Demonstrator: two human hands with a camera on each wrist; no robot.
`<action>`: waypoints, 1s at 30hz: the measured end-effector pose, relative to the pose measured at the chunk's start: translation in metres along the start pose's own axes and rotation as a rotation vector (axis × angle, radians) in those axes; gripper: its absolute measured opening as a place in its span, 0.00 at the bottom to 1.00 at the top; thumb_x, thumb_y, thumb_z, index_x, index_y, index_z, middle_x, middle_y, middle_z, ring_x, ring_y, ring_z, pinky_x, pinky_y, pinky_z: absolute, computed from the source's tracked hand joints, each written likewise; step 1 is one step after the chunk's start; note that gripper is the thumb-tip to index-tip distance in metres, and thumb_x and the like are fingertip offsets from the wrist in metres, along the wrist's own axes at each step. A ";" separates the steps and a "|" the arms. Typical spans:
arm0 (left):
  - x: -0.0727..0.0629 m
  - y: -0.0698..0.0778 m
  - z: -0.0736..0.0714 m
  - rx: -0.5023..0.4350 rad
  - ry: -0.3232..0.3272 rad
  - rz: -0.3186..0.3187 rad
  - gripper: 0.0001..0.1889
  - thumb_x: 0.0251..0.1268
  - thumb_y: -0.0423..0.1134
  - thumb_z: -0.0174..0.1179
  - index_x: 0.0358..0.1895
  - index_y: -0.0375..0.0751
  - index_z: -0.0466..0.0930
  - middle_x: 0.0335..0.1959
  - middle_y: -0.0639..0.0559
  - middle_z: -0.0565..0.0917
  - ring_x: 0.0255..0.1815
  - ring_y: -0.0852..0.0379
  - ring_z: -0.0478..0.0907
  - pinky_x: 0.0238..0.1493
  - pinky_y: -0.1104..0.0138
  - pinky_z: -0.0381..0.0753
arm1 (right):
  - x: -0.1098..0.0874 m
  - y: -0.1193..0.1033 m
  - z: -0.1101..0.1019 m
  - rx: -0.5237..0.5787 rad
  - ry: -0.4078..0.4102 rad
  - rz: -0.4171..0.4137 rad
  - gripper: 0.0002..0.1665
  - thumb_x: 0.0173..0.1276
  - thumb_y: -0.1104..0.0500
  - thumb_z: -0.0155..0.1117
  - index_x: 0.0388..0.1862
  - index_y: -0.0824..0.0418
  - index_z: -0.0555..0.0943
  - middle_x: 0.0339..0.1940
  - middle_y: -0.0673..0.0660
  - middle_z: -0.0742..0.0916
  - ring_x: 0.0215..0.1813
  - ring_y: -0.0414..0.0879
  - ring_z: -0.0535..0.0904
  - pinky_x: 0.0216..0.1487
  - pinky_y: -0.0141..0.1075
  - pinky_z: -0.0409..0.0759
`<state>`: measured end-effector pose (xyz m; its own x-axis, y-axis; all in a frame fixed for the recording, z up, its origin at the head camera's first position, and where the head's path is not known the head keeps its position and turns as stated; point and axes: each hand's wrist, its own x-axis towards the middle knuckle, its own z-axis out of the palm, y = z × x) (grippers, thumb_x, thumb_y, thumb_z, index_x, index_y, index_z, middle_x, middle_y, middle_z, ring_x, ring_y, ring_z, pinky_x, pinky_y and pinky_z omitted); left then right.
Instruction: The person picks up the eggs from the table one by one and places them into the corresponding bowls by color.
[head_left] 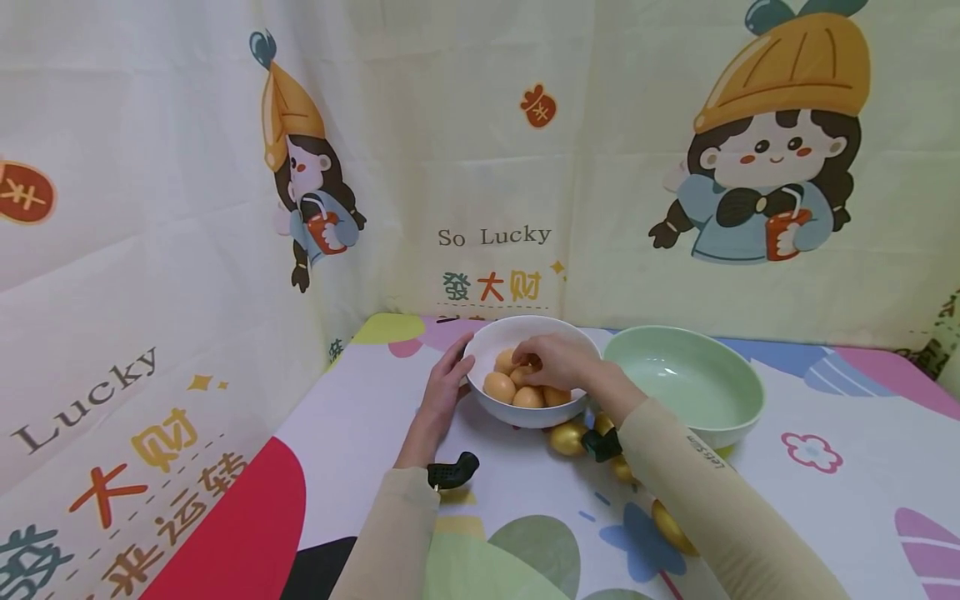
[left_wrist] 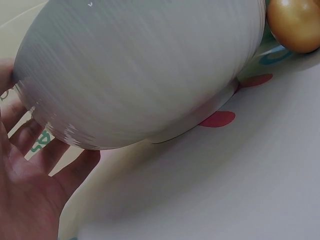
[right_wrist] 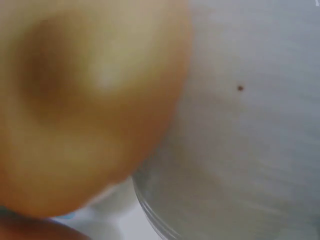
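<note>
A white bowl (head_left: 525, 416) with several brown eggs (head_left: 498, 387) in it stands on the table in the head view. At its left side my left hand (head_left: 444, 385) rests against the outer wall, fingers spread along the curve. The left wrist view shows that hand's fingertips (left_wrist: 90, 157) right at the bowl's edge. My right hand (head_left: 558, 358) reaches in over the rim, its fingers bent down and pinching a brown egg (head_left: 521, 377) among the others. Close to the right wrist camera is a large, blurred golden egg (right_wrist: 100, 100), beside the bowl's wall (right_wrist: 250, 150).
A pale green bowl (head_left: 697, 375) stands to the right of the white one, behind the right forearm. Several golden eggs (head_left: 567, 438) lie on the table in front of the bowls, partly hidden by that arm. A printed cloth (head_left: 480, 167) hangs behind.
</note>
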<state>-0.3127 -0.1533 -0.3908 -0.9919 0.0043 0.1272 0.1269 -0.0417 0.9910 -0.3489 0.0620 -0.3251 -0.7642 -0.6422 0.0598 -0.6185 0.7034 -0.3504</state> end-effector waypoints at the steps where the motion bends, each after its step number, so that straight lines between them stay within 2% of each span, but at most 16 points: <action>1: 0.000 0.000 0.000 0.000 0.000 0.000 0.28 0.78 0.46 0.51 0.78 0.49 0.63 0.77 0.53 0.64 0.73 0.48 0.65 0.67 0.48 0.70 | 0.000 0.000 -0.001 0.004 0.005 0.003 0.15 0.67 0.57 0.72 0.53 0.56 0.86 0.44 0.49 0.86 0.49 0.48 0.79 0.57 0.42 0.77; 7: 0.001 0.001 0.001 -0.003 0.000 0.000 0.27 0.79 0.46 0.51 0.78 0.51 0.64 0.77 0.54 0.64 0.72 0.49 0.66 0.67 0.50 0.70 | -0.003 0.003 -0.007 0.027 0.040 -0.006 0.19 0.68 0.53 0.72 0.55 0.57 0.85 0.47 0.51 0.87 0.51 0.49 0.80 0.56 0.43 0.78; 14: 0.001 0.000 0.000 -0.005 -0.011 0.015 0.28 0.79 0.45 0.50 0.78 0.49 0.62 0.78 0.51 0.62 0.73 0.46 0.65 0.67 0.48 0.69 | -0.008 0.007 -0.015 0.201 0.045 0.008 0.22 0.70 0.59 0.69 0.61 0.63 0.81 0.53 0.58 0.84 0.55 0.53 0.77 0.59 0.47 0.77; 22: 0.002 -0.002 -0.001 -0.001 -0.007 0.016 0.27 0.79 0.46 0.50 0.78 0.52 0.63 0.78 0.53 0.62 0.73 0.47 0.65 0.67 0.48 0.69 | -0.013 0.007 -0.019 0.249 0.031 -0.017 0.24 0.71 0.59 0.68 0.64 0.65 0.78 0.59 0.61 0.82 0.59 0.57 0.75 0.62 0.50 0.75; 30: 0.001 -0.002 0.000 -0.004 -0.002 0.007 0.27 0.78 0.46 0.51 0.77 0.54 0.64 0.78 0.54 0.63 0.73 0.48 0.65 0.67 0.49 0.70 | -0.023 0.006 -0.025 0.248 0.075 -0.120 0.25 0.70 0.60 0.67 0.62 0.69 0.78 0.59 0.65 0.83 0.58 0.63 0.76 0.60 0.55 0.76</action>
<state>-0.3137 -0.1536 -0.3927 -0.9909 0.0059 0.1344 0.1340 -0.0459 0.9899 -0.3394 0.0890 -0.3050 -0.7055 -0.6853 0.1807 -0.6486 0.5216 -0.5543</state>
